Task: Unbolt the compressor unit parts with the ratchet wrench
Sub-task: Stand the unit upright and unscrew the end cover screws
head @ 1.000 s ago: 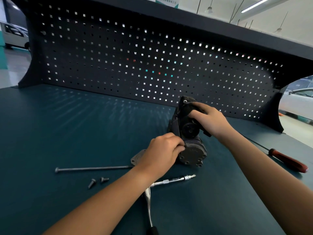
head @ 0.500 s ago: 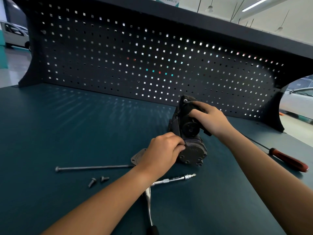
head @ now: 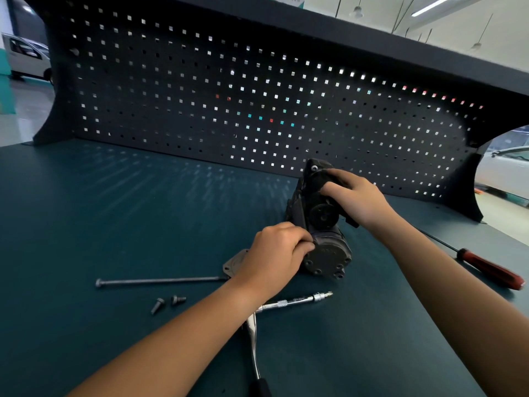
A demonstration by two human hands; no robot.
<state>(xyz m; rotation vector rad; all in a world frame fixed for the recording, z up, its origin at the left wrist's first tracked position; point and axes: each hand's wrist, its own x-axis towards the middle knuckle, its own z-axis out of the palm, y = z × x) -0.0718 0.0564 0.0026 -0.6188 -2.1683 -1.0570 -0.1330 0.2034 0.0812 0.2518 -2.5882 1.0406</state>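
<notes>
Chromed steel lies nearest: the ratchet wrench rests untouched on the teal worktop, its dark grip at the near edge and its extension bar pointing right, just short of the unit. To the left lie two small bolts, close together. Beyond them a long bolt runs left to right, its right end at a flat metal plate that the left wrist partly hides.

The left hand has its fingers curled against the left flank of the compressor unit, at the round near end cap. What its fingertips press on is hidden. The unit stands right of centre on the worktop, its cap facing the camera with several bolt holes showing. The right hand is wrapped over the top of the housing from the right, fingers curled round it.

The unit looks like cast metal, so probably heavy and rigid, and its rounded body may roll under wrench torque. A firm hold high on the housing seems the sound place to brace it. The wrench is stiff, and its polished shank may be slippery, so it is best taken by the dark grip.

A red-handled screwdriver lies further right, well apart. A dark pegboard backs the worktop.
</notes>
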